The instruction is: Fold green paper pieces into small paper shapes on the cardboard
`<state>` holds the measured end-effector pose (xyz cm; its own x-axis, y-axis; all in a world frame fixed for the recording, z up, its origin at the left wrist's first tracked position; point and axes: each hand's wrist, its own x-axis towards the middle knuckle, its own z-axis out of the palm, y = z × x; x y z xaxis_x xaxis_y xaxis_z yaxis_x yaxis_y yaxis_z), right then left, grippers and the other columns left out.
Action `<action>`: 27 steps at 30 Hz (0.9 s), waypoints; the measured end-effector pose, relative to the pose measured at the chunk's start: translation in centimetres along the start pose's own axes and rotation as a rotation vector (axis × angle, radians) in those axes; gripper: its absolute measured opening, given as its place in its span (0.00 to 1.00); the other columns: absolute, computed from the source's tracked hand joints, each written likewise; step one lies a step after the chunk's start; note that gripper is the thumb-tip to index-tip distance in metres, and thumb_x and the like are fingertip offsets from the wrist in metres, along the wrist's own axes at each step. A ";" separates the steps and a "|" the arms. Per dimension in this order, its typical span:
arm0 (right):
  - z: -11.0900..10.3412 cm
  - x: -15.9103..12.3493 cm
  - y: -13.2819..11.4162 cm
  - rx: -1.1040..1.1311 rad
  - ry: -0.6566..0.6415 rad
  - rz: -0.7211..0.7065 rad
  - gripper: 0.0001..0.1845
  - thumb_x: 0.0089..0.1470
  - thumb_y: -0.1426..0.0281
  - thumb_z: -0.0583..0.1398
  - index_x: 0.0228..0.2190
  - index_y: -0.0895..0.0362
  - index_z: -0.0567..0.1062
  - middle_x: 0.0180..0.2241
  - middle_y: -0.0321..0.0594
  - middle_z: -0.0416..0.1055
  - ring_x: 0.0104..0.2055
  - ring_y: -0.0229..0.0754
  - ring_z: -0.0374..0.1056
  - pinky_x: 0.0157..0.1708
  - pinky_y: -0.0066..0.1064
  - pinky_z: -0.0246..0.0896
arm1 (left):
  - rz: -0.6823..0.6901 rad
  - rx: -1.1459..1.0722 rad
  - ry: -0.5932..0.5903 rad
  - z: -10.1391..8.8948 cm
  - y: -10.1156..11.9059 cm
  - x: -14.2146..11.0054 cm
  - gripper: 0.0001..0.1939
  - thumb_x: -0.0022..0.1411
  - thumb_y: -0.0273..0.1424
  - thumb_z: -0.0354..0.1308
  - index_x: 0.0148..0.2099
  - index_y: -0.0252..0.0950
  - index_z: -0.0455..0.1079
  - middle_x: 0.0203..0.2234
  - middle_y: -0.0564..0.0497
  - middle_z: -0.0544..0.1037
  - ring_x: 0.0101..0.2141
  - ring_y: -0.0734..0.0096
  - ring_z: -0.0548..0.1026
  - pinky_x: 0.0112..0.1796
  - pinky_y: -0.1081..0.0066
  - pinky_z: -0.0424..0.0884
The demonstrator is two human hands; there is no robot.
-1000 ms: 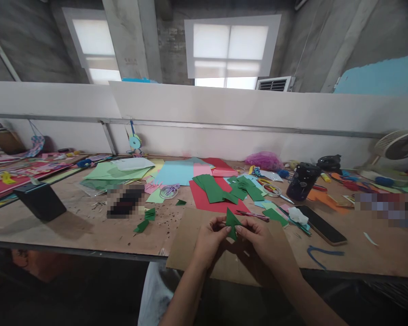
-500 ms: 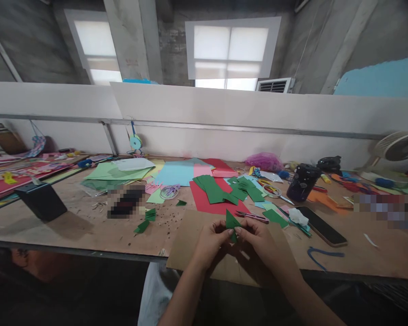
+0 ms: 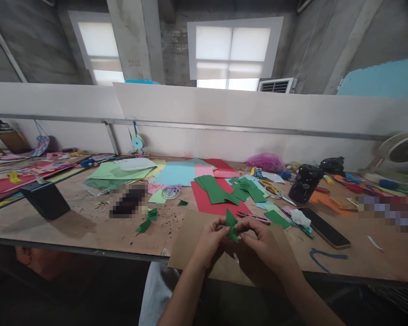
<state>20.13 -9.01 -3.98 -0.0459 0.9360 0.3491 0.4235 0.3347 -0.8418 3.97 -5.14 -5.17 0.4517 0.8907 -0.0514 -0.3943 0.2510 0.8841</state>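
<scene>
Item 1: folded green paper (image 3: 230, 222), 1 small pointed piece; is standing between the 2 hands, above a cardboard sheet (image 3: 185, 240) that is lying at the near edge of the desk (image 3: 98, 235).

Item 2: left hand (image 3: 212, 234); is pinching the paper's left side between thumb and fingers, its hold looking unchanged from 0.5 s ago.

Item 3: right hand (image 3: 260, 237); is gripping the paper's right edge between thumb and curled index finger. Changed: the thumb, earlier lying on the paper's front, is now resting at its edge, and the right corner, earlier showing, is hiding at the fingertips.

Item 4: pink-handled tool (image 3: 255, 218); is lying just beyond the right hand.

Item 5: green paper stack (image 3: 212, 190); is lying fanned on a red sheet (image 3: 202, 203), unmoved.

Item 6: black phone (image 3: 324, 230); is lying right of the cardboard.
</scene>
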 end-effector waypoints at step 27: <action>0.3 0.1 0.1 -0.088 0.038 -0.061 0.05 0.53 0.69 0.59 0.26 0.54 0.72 0.29 0.36 0.69 0.35 0.43 0.65 0.36 0.32 0.58 | 0.046 0.010 -0.152 -0.2 -0.4 -0.1 0.14 0.51 0.34 0.66 0.39 0.32 0.74 0.29 0.48 0.77 0.30 0.73 0.72 0.33 0.76 0.63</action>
<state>19.90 -8.83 -4.09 -0.0400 0.9088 0.4153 0.4990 0.3783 -0.7797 3.91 -5.24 -5.59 0.5495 0.8334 0.0593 -0.4100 0.2071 0.8883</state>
